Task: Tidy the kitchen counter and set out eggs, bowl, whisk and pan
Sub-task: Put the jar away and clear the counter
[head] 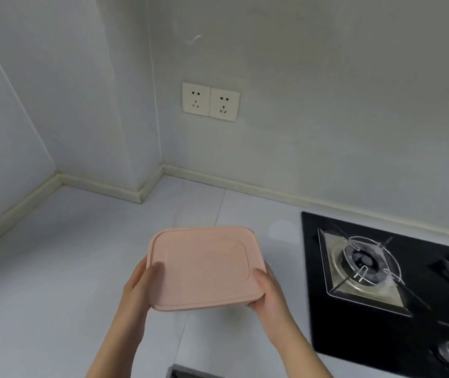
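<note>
The pink lidded container [207,268] sits in the lower middle of the frame, lid up and closed, so what is inside cannot be told. It looks to be held a little above the pale counter [54,268] rather than resting on it, though the gap under it is hidden. Its slightly longer side runs nearly left to right across the picture, with the far edge tipped a little upward. The left hand [138,285] grips its lower-left end, thumb laid on the lid and fingers curled beneath. The right hand [269,293] grips the lower-right corner the same way. The container therefore lies between the two hands and just ahead of them, and neither hand is nearer. Bare counter stretches toward the upper left corner of the frame. The black gas hob [367,268] lies close by on the right, so setting the container down probably means moving forward or leftward. Two wall sockets [209,102] sit above, well apart.
</note>
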{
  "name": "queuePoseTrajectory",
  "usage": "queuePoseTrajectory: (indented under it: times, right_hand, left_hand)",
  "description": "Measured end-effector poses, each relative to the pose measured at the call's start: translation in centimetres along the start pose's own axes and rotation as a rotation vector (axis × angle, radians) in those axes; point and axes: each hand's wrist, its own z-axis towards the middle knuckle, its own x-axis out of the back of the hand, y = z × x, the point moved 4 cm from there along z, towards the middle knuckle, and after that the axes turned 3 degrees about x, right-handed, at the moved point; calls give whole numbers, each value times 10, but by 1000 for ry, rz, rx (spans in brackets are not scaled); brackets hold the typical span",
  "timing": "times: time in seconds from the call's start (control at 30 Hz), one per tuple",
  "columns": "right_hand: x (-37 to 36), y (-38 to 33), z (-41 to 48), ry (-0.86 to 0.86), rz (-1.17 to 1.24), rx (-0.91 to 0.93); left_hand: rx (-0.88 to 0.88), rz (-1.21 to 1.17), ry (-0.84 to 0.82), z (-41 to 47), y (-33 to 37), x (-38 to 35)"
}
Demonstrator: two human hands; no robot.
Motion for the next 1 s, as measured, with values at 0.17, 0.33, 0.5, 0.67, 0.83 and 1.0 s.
queuePoseTrajectory:
  times: [0.17,0.33,0.5,0.67,0.83,1.0]
  right_hand:
    - [80,-21,-48,144,116,84]
    - [175,-34,-126,269,178,166]
    - [263,-38,-210,408,170,221]
    - [332,-43,-277,550,248,261]
    - [386,-46,-323,661,327,337]
    - [451,-53,-359,794,339,407]
  left_hand:
    - [-31,41,-151,-36,-4,-83]
    - [-30,75,-277,-102,-35,-169]
    - [-1,108,-340,-169,-80,-245]
    - [-6,176,-467,-221,-104,-313]
    - [-21,244,-596,-249,-113,-384]
    - [-6,275,-724,-267,-135,-462]
